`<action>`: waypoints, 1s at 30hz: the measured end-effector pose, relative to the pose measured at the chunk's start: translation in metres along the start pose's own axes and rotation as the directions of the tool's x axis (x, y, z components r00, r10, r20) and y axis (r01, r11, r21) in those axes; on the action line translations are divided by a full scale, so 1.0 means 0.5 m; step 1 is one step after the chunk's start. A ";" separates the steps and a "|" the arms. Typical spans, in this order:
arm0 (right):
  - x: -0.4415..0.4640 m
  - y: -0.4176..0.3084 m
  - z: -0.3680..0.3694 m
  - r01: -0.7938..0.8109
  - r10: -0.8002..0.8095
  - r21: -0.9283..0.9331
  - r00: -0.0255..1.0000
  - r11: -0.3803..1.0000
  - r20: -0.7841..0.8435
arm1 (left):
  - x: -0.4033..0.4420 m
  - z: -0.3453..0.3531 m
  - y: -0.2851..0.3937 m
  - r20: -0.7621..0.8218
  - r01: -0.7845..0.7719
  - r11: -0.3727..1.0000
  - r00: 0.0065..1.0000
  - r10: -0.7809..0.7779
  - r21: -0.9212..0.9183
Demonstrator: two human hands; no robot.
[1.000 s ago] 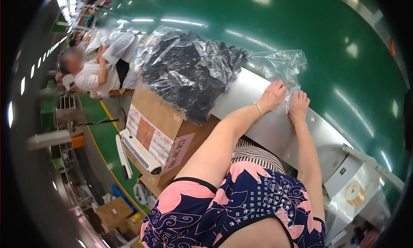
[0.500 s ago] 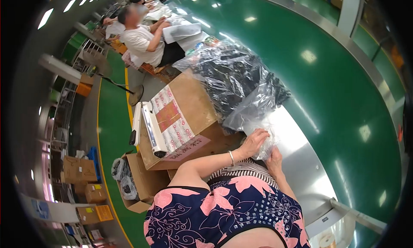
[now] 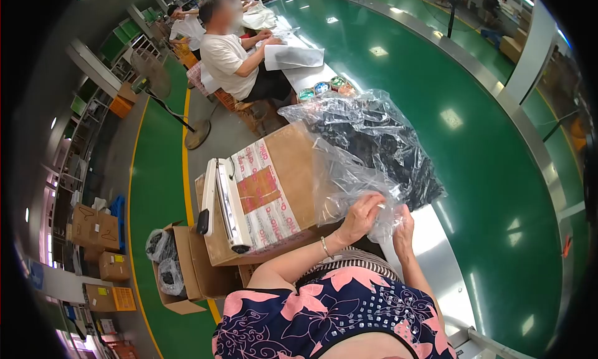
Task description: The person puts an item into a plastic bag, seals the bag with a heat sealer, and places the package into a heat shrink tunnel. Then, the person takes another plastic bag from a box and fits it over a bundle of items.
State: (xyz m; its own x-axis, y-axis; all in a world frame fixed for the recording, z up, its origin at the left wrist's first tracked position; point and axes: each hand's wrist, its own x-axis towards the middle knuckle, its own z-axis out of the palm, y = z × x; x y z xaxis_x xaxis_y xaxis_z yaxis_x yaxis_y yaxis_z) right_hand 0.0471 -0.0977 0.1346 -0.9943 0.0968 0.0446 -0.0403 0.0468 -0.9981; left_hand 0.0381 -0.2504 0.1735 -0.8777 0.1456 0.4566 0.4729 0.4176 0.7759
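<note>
A clear plastic bag (image 3: 355, 175) stretches from my hands across the edge of the cardboard box. My left hand (image 3: 361, 217) has its fingers closed on the gathered plastic. Close to its right, my right hand (image 3: 403, 231) pinches the same bag. Beyond them, a large transparent bag of black items (image 3: 386, 144) lies on the metal table (image 3: 430, 247). On top of the big taped cardboard box (image 3: 289, 166) at my left rests a white heat sealer (image 3: 227, 206).
A seated co-worker (image 3: 227, 57) handles a grey sheet (image 3: 293, 57) at the far table end, near several tape rolls (image 3: 322, 88). A floor fan (image 3: 152, 79) stands at the left. An open carton (image 3: 187, 262) with bagged items sits on the floor, lower left.
The view has swung toward the left. Both hands have drawn the clear bag from over the table toward the box and me, and it now spreads wider beside the bag of black items.
</note>
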 end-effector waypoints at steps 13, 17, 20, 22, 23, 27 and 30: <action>0.105 -0.114 0.175 -0.074 0.023 0.210 0.972 0.975 0.236 | 0.065 -0.118 -0.080 -0.117 0.086 0.984 0.988 -0.104 -0.154; 0.108 -0.143 0.170 -0.242 0.175 0.215 0.941 0.946 0.289 | 0.073 -0.133 -0.084 -0.080 0.090 0.972 0.991 -0.109 -0.218; 0.121 -0.142 0.166 -0.157 0.097 0.174 0.945 0.972 0.312 | 0.092 -0.149 -0.080 -0.118 0.011 0.984 0.992 -0.032 -0.178; 0.124 -0.139 0.168 -0.120 0.074 0.125 0.943 0.985 0.326 | 0.103 -0.153 -0.078 -0.110 0.013 0.987 0.993 -0.031 -0.161; 0.124 -0.128 0.173 -0.113 0.074 0.127 0.957 0.985 0.280 | 0.109 -0.151 -0.078 -0.107 0.013 0.990 0.994 -0.029 -0.142; 0.123 -0.100 0.161 -0.108 0.093 0.093 0.984 0.990 0.153 | 0.107 -0.128 -0.091 -0.071 0.117 0.985 0.989 -0.127 -0.130; 0.124 -0.131 0.130 -0.170 0.159 0.078 0.979 0.982 0.128 | 0.096 -0.111 -0.088 -0.022 0.263 0.928 0.960 -0.279 -0.264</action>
State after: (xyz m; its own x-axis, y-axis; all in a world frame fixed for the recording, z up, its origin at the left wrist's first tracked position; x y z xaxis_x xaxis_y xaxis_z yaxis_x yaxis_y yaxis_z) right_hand -0.0185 -0.1594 0.2003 -0.9924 -0.0247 -0.1208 0.1219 -0.0479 -0.9914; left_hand -0.0202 -0.3117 0.1856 -0.9728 0.0036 0.2316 0.2281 0.1886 0.9552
